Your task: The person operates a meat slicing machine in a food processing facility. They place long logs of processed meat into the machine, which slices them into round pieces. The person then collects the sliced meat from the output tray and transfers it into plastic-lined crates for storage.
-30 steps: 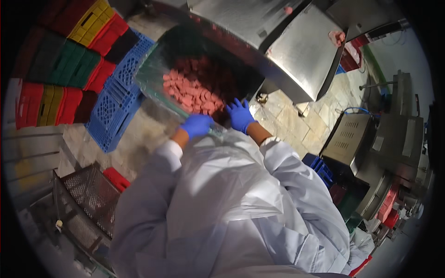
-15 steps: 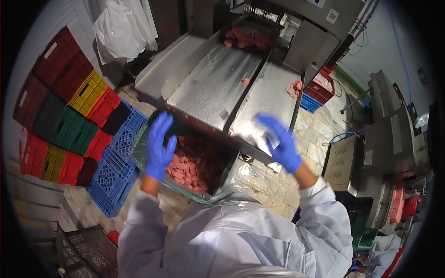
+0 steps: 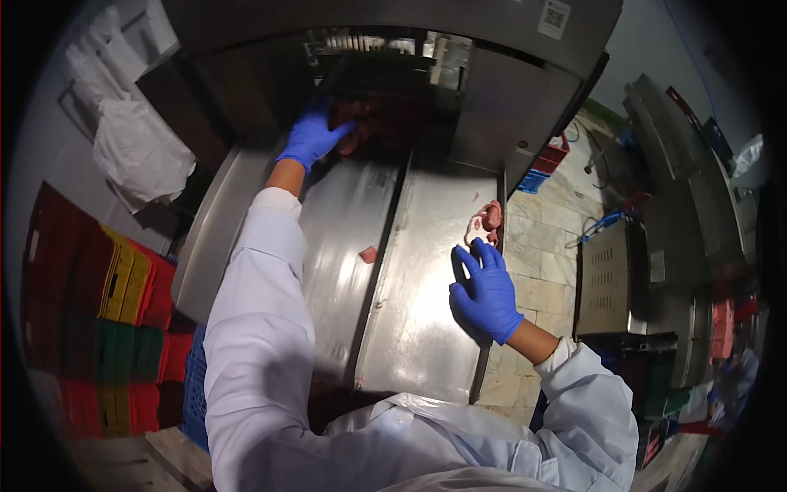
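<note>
And here's the left hand, up at eleven o'clock, reaching into the shadow with its thumb spread wide from the fingers! It's at the near left edge of the meat pile, which sits at twelve on the steel table, right in front of the machine. Whether those fingertips have hold of anything, I can't tell: too dark in there, and that's the danger. A hand working half blind beside the opening could be knocked or pinched if anything inside moved; whether it's running, I can't say

Over to four o'clock: the right hand, fingers loosely parted, nothing seen in the palm, tips right at the meat scraps between two and three. Touching or just short? Can't call it! Those scraps lie by the table's outer edge, so a careless outward push could send them down onto the floor

Near the clock's centre, one small meat piece lies alone, close to the dark gap between the panels; the steel looks slick, so a nudge towards three could lose it there. And watch that left sleeve, stretched low over the metal: it could pick up grease
</note>
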The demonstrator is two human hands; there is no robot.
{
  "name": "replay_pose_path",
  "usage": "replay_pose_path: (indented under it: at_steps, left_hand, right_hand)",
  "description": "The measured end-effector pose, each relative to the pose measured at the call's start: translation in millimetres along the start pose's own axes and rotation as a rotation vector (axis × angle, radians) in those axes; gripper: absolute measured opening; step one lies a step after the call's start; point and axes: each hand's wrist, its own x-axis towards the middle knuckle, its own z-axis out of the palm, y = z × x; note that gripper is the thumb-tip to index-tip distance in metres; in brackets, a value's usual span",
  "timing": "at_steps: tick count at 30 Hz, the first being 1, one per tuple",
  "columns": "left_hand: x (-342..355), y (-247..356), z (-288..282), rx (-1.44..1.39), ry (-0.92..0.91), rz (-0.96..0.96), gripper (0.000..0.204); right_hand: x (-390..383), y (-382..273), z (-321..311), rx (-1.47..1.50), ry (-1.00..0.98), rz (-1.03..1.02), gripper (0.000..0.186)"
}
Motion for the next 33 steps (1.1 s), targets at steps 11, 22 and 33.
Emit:
replay_pose_path:
  at_steps: [11,22,33]
  left_hand:
    - [31,-6,9,-0.087,-0.511,0.094,0.041]
    - [69,-50,43,-0.150,-0.366,-0.086,0.073]
    - [84,86,44,0.014,-0.486,-0.011,0.042]
  right_hand:
    - [6,4,-3,-0.036,-0.024,0.038,0.055]
    - [8,4,-4,-0.042,-0.030,0.009,0.054]
    - [4,9,-2,-0.034,-0.011,0.017,0.053]
